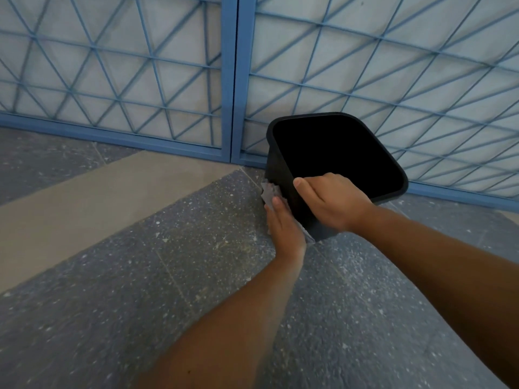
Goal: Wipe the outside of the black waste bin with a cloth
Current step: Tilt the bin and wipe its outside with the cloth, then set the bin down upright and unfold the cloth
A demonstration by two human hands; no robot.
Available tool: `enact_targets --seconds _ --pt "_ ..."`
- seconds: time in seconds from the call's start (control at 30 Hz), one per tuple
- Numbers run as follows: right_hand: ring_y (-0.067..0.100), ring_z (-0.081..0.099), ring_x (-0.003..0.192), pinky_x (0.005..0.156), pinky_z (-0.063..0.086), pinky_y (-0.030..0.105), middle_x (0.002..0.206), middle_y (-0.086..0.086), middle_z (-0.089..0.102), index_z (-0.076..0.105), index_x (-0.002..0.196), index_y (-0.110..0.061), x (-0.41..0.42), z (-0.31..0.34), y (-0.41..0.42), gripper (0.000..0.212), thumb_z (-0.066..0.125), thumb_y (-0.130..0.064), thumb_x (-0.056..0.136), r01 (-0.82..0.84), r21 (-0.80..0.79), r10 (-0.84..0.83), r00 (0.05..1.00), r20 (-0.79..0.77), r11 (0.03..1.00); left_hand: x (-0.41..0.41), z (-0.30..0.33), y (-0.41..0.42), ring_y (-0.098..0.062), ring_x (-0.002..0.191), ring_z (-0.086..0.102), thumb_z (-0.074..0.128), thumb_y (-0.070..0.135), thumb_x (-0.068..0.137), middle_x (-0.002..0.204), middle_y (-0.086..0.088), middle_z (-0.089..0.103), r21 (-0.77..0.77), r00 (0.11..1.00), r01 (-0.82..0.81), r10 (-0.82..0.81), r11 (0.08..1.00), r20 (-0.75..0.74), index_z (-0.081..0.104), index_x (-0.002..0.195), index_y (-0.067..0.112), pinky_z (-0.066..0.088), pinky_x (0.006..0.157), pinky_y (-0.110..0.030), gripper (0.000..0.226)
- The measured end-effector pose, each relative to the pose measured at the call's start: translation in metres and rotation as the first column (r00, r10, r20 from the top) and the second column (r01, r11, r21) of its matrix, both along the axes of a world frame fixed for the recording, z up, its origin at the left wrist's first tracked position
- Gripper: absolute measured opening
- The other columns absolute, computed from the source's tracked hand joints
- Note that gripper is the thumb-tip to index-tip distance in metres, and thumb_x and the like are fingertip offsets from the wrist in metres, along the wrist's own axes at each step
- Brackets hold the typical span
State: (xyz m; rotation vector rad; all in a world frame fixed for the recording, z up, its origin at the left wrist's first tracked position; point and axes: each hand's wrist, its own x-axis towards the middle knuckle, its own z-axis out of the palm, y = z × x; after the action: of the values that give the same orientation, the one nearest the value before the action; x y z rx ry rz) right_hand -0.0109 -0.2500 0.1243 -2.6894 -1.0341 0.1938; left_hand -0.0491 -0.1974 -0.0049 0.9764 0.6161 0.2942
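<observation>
Left hand [283, 223], centre of frame: fingers straight and together, palm flat, pressing a grey cloth [270, 193] against the left outer wall of the black waste bin [276, 164]. Cloth edge shows above the fingertips and a thin strip below the heel of the hand; the rest is hidden under the palm.

Right hand [331, 199], just right of the left: curled over the bin's near rim, thumb on the outside, fingers apparently dipping inside, though they are out of sight. It grips the rim and steadies the bin.

Bin sits right of centre, on the speckled dark floor [140, 276], close against the blue lattice gate [230, 80] that fills the upper half of the frame. Its mouth is tipped toward the camera; the inside reads as plain black.

Judgement: wiping is under way on the left face; the faces toward the gate look harder to reach.

To do this stroke well:
- keep the palm flat so the cloth stays spread, not bunched
- run long overlapping passes, rim to base
- hold the rim firmly so the light bin does not skid
- turn the bin with the rim hand to bring the gate-side faces round
</observation>
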Motion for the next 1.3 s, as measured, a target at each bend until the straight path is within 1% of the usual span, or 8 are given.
enact_targets --seconds 0.1,0.33,0.5,0.63,0.77,0.93,1.13,1.3 --pt "0.020 0.046 0.055 0.059 0.037 0.038 0.055 -0.003 0.043 0.036 0.057 -0.023 0.001 0.000 0.000 0.046 0.027 -0.037 0.100 0.002 0.008 -0.002 1.000 0.004 1.000 0.000 -0.012 0.005 -0.011 0.135 0.049 0.026 0.043 0.111 0.154 0.000 0.048 -0.009 0.996 0.056 -0.056 0.998 -0.072 0.039 0.156 0.021 0.037 0.116 -0.030 0.051" --pt "0.024 0.047 0.057 0.058 0.039 0.038 0.055 -0.004 0.041 0.033 0.057 -0.027 0.000 -0.002 -0.001 0.045 0.026 -0.039 0.100 -0.009 -0.009 0.010 0.997 0.080 1.000 -0.006 -0.040 0.020 -0.032 0.136 0.052 0.029 0.041 0.111 0.149 -0.017 0.053 0.184 0.929 0.217 -0.146 0.959 -0.340 0.046 0.151 0.010 0.041 0.104 -0.031 0.053" --pt "0.029 0.050 0.052 0.051 0.039 0.037 0.053 0.000 0.044 0.041 0.067 -0.021 -0.007 -0.008 0.000 0.039 0.030 -0.039 0.099 0.040 0.038 -0.047 0.972 0.229 0.998 -0.003 -0.014 0.044 -0.024 0.137 0.052 0.038 0.030 0.111 0.151 -0.007 0.052 0.161 0.960 0.149 -0.103 0.976 -0.262 0.038 0.156 0.015 0.042 0.114 -0.041 0.048" --pt "0.023 0.054 0.053 0.050 0.043 0.033 0.059 -0.002 0.055 0.051 0.081 -0.018 -0.010 -0.008 -0.002 0.021 0.049 -0.035 0.093 0.060 0.272 -0.122 0.969 0.217 0.960 -0.004 0.033 0.067 -0.016 0.091 0.062 0.043 0.020 0.107 0.095 0.002 0.066 0.323 0.978 -0.012 0.079 0.946 -0.193 0.067 0.102 0.019 0.047 0.076 -0.033 0.025" --pt "0.021 0.053 0.074 0.063 0.039 0.032 0.074 -0.006 0.054 0.058 0.090 -0.020 0.000 0.004 -0.013 0.012 0.055 -0.032 0.087 0.065 0.274 -0.158 0.930 0.332 0.960 0.001 0.080 0.086 -0.015 0.063 0.047 0.053 0.032 0.102 0.067 0.000 0.050 0.510 0.986 -0.043 0.118 0.859 -0.116 0.047 0.066 0.020 0.036 0.063 -0.033 0.038" --pt "0.030 0.046 0.105 0.085 0.035 0.041 0.109 0.005 0.058 0.063 0.104 -0.019 0.017 0.019 -0.048 0.025 0.054 -0.033 0.085 0.338 0.092 -0.346 0.847 0.404 0.937 0.007 0.128 0.087 -0.013 0.079 0.058 0.071 0.066 0.081 0.090 0.007 0.060 0.631 0.941 0.297 -0.107 0.717 -0.320 0.060 0.100 0.018 0.042 0.071 -0.032 0.052" --pt "0.039 0.038 0.120 0.099 0.035 0.046 0.130 0.022 0.042 0.045 0.126 0.002 0.030 0.031 -0.091 0.046 0.048 -0.029 0.092 0.700 -0.054 -0.677 0.704 0.215 0.712 0.018 0.136 0.084 -0.025 0.088 0.064 0.076 0.034 0.090 0.117 -0.012 0.072 0.583 0.855 0.484 -0.208 0.652 -0.475 0.068 0.122 0.001 0.051 0.077 -0.036 0.046" --pt "0.040 0.054 0.105 0.071 0.041 0.036 0.115 0.029 0.056 0.057 0.108 0.007 0.034 0.030 -0.102 0.031 0.038 -0.016 0.100 0.713 -0.072 -0.717 0.694 -0.069 0.698 0.025 0.142 0.078 -0.020 0.071 0.060 0.067 0.024 0.098 0.107 -0.009 0.071 0.570 0.855 0.485 -0.224 0.663 -0.467 0.063 0.131 0.003 0.045 0.062 -0.032 0.039"
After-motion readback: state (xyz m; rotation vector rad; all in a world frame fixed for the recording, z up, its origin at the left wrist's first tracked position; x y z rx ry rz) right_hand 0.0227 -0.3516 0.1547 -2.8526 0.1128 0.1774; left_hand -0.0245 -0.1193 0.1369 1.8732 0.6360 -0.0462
